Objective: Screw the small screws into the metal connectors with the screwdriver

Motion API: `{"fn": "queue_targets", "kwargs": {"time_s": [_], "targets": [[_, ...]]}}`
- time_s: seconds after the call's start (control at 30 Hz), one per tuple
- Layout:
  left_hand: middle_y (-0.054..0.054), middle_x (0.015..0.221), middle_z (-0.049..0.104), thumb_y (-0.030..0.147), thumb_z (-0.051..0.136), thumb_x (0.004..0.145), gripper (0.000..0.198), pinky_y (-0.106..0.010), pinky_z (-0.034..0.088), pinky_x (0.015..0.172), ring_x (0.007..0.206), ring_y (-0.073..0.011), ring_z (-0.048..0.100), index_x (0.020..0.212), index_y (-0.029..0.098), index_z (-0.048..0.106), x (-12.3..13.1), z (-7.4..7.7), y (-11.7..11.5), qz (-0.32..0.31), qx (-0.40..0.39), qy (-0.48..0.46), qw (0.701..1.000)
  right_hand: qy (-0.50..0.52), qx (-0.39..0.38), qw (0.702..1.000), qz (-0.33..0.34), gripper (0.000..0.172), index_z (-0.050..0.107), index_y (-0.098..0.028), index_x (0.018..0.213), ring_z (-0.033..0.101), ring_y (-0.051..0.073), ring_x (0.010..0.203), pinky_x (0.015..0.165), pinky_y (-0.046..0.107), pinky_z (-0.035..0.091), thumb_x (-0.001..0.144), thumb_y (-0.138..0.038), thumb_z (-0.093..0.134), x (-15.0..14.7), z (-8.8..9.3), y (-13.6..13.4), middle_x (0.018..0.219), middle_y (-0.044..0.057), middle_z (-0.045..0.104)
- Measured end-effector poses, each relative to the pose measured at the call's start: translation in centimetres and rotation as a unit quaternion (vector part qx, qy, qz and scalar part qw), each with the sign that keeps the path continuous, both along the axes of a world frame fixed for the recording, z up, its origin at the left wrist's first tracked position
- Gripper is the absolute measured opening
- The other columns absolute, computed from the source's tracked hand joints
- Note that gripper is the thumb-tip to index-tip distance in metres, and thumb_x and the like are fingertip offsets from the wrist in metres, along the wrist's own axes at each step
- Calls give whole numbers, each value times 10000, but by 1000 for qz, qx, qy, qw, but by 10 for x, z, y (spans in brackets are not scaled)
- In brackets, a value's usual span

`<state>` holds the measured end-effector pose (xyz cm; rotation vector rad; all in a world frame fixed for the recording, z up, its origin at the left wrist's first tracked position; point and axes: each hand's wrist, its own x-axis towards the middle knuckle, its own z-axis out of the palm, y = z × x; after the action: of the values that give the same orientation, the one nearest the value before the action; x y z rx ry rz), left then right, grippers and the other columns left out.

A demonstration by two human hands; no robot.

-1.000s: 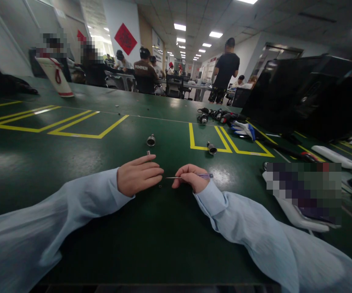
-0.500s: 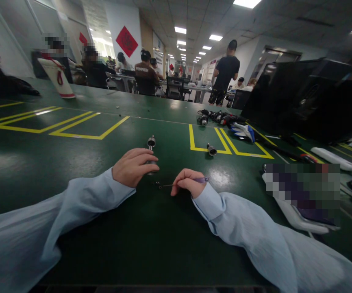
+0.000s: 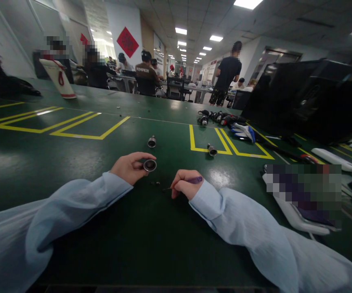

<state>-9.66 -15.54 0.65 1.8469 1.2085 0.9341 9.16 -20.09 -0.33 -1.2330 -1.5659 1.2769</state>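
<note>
My left hand (image 3: 131,167) curls its thumb and fingers around a metal cup-shaped fitting (image 3: 150,165), whose round opening faces me. Pinched in my right hand (image 3: 185,184) is a thin screwdriver (image 3: 198,179) with a purple handle; its slim shaft points left, low over the table. Just left of its tip lie a couple of tiny metal pieces (image 3: 157,183), too small to name. A similar metal fitting (image 3: 152,141) stands beyond my left hand. Another such fitting (image 3: 212,150) lies tilted farther right, by the yellow tape.
The green table (image 3: 151,244) carries yellow tape outlines (image 3: 101,136). Dark cylindrical parts with cords (image 3: 204,120) and a blue-white glove-like item (image 3: 243,132) lie at the back right. A white tray-like object (image 3: 298,219) sits right. A paper cup (image 3: 60,79) stands far left; people work beyond.
My left hand has turned and drawn slightly back, its fingers now around the metal fitting, whose opening has come into view. The screwdriver tip has shifted right, away from the tiny pieces.
</note>
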Motion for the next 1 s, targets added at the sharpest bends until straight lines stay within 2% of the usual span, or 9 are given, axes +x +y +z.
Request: {"fn": "queue_targets", "kwargs": {"time_s": [0.07,0.13,0.3,0.43,0.63,0.77,1.0], "targets": [[-57,836,660,191,660,516,444,-371,503,763,785,-220,634,946,128,567,1,2,0,14,-43,-40,998,-67,-10,998,-4,165,504,-185,443,518,126,416,421,221,385,544,-87,419,2,6,-1,343,-38,503],[-55,852,667,182,696,470,430,-373,491,803,815,-223,631,883,128,592,1,4,1,16,-66,-85,994,-84,-5,996,-14,173,500,-189,441,515,127,415,410,216,372,546,-85,410,4,8,-3,338,-39,497],[-53,838,680,165,720,436,435,-380,484,821,854,-236,624,855,125,610,4,8,1,26,-143,-134,980,25,74,997,-9,148,521,-179,536,563,115,514,535,231,436,608,-85,434,6,-1,-8,472,-35,571],[-47,830,687,170,722,445,457,-362,472,851,854,-221,628,882,116,599,10,12,-6,34,-166,-137,976,16,160,986,-42,138,564,-166,651,575,113,613,611,237,439,693,-111,445,3,-1,-12,607,-4,621],[-58,866,684,169,701,479,457,-347,493,828,849,-210,632,917,103,586,16,13,-14,20,-166,-133,977,-62,242,968,-37,141,589,-174,762,563,115,689,663,245,428,753,-137,453,0,1,-18,742,16,630],[-60,885,680,171,686,501,436,-345,495,829,859,-209,629,921,107,588,18,12,-18,9,-148,-117,982,-128,274,953,-22,151,592,-186,779,548,121,697,673,255,417,743,-127,459,-1,0,-17,740,15,614],[-70,913,669,180,661,510,351,-345,500,828,868,-210,625,851,115,604,21,13,-21,17,-96,-104,990,-157,357,921,4,137,566,-190,799,557,134,728,694,265,426,745,-145,448,-2,-1,-16,749,26,610]]}}
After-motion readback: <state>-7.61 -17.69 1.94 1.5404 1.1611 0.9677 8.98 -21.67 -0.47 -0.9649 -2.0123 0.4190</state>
